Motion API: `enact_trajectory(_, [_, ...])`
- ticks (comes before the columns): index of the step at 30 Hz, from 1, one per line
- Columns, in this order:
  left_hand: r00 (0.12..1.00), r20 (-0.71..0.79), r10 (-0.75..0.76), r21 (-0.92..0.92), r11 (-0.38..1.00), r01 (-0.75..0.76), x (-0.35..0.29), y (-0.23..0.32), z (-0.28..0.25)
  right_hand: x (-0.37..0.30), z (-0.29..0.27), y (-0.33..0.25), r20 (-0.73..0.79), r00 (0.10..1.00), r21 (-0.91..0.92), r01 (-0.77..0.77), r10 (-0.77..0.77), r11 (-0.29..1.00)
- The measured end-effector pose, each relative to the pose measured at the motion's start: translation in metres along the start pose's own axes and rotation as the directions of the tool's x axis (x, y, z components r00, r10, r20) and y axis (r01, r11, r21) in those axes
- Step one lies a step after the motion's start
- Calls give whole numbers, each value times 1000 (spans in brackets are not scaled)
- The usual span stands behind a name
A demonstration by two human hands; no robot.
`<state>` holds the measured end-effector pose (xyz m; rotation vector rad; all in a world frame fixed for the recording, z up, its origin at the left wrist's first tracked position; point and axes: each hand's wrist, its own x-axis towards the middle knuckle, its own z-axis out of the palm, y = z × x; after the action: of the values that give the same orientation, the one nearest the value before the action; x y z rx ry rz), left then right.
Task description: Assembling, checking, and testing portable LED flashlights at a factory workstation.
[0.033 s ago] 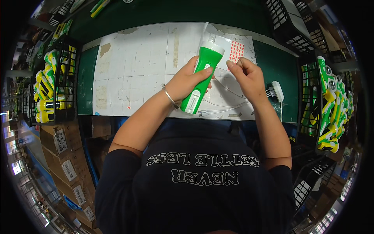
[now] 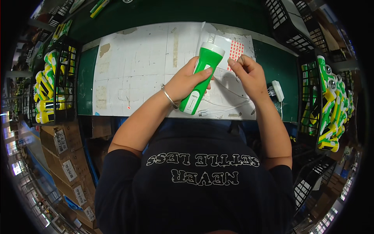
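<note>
A green flashlight (image 2: 210, 59) with a white head slants over the white work sheet, its head pointing away from me. My left hand (image 2: 187, 81) is wrapped round its body, the thumb lying along the top. To the right, my right hand (image 2: 251, 76) is closed, thumb and fingertips pinched together. Whether something small sits in that pinch is too fine to make out. Just beyond those fingertips lies a sheet of small red stickers (image 2: 237, 47). A clear plastic piece (image 2: 211, 38) shows behind the flashlight's head.
White cables (image 2: 218, 112) lie near the front edge, with a white charging block (image 2: 277, 90) at the right. Black baskets full of green and yellow flashlights flank the table, on the left (image 2: 48, 103) and right (image 2: 331, 113). Cardboard boxes (image 2: 64, 156) are stacked at the lower left.
My right hand has shifted slightly to the right, its fingertips still pinched. The left hand and flashlight have barely moved.
</note>
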<state>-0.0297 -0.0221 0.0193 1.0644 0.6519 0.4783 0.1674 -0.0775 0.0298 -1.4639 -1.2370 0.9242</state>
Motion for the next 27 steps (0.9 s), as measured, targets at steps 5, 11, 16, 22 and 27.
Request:
enact_trajectory(5, [993, 78, -85, 62, 995, 80, -8, 10, 3, 6, -7, -17, 92, 994, 77, -73, 66, 994])
enact_trajectory(11, [984, 132, -120, 102, 989, 107, -16, 18, 13, 2, -5, -26, 185, 975, 127, -144, 119, 981])
enact_trajectory(16, [983, 180, -31, 319, 947, -28, -17, 16, 13, 2, -4, -20, 266, 950, 93, -192, 162, 977])
enact_trajectory(22, [988, 148, -53, 850, 517, -100, -33, 39, -21, -9, -17, -6, 250, 966, 299, -14, -64, 954])
enact_trajectory(27, [993, 117, 27, 946, 303, -119, -56, 58, -47, -17, -22, -5, 297, 953, 260, -23, -58, 965])
